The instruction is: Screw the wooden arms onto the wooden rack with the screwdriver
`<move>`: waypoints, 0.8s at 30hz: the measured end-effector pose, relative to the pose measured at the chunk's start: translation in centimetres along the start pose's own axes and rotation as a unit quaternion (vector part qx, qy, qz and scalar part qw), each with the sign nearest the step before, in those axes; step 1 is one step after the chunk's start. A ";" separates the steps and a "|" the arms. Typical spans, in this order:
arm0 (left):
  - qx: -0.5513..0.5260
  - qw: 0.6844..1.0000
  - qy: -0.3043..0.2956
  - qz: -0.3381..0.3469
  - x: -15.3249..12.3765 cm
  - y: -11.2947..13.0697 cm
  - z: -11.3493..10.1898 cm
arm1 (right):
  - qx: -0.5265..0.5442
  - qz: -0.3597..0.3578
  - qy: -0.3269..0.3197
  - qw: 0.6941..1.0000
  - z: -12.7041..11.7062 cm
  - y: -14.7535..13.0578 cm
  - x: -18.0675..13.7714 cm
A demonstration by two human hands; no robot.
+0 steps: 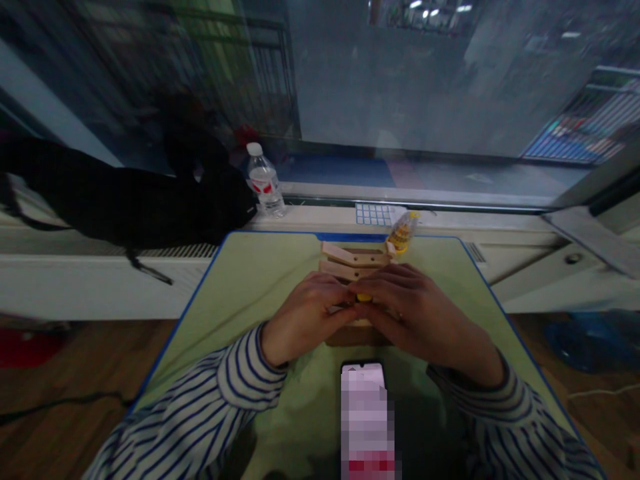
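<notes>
Both hands meet over a wooden slatted rack (356, 260) whose pale curved slats have dark holes. Between the fingertips shows a small yellow piece (364, 297), too covered to name. My left hand (313, 310) is closed, thumb and fingers pinched at the piece's left side. My right hand (417, 307) is closed too, its fingers curled over the piece from the right. Below the hands the front of the wooden rack shows as a brown block. The fingers hide the rack's middle.
A phone (365, 387) lies on the green table (260, 280) in front of the rack. Beyond the table's back edge are a plastic bag with yellow contents (401, 233), a blue-gridded sheet (374, 214), a water bottle (267, 183) and a black bag (135, 200) by the window.
</notes>
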State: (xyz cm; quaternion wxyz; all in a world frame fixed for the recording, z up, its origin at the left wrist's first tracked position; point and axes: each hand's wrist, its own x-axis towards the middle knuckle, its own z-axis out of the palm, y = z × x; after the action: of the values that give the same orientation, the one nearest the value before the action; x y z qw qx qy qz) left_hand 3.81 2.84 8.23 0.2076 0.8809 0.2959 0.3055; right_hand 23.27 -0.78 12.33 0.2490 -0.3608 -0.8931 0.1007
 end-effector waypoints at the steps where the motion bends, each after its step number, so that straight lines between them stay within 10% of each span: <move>1: -0.003 1.000 -0.004 0.003 0.0 -0.1 0.0 | -0.002 0.003 -0.001 1.000 0.0 0.0 0.0; 15: -0.054 0.993 -0.089 0.058 0.2 -0.7 -0.4 | -0.115 0.038 0.020 0.993 0.0 -0.8 0.1; 24: 0.019 0.999 -0.024 0.017 0.1 -0.3 -0.1 | -0.108 0.060 0.015 0.992 0.0 -0.6 0.2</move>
State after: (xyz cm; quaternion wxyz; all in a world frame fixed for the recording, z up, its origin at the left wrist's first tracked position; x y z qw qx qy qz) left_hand 3.72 3.11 8.17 0.1922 0.8965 0.2822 0.2823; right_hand 22.78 -1.07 12.63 0.2153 -0.4401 -0.8717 0.0134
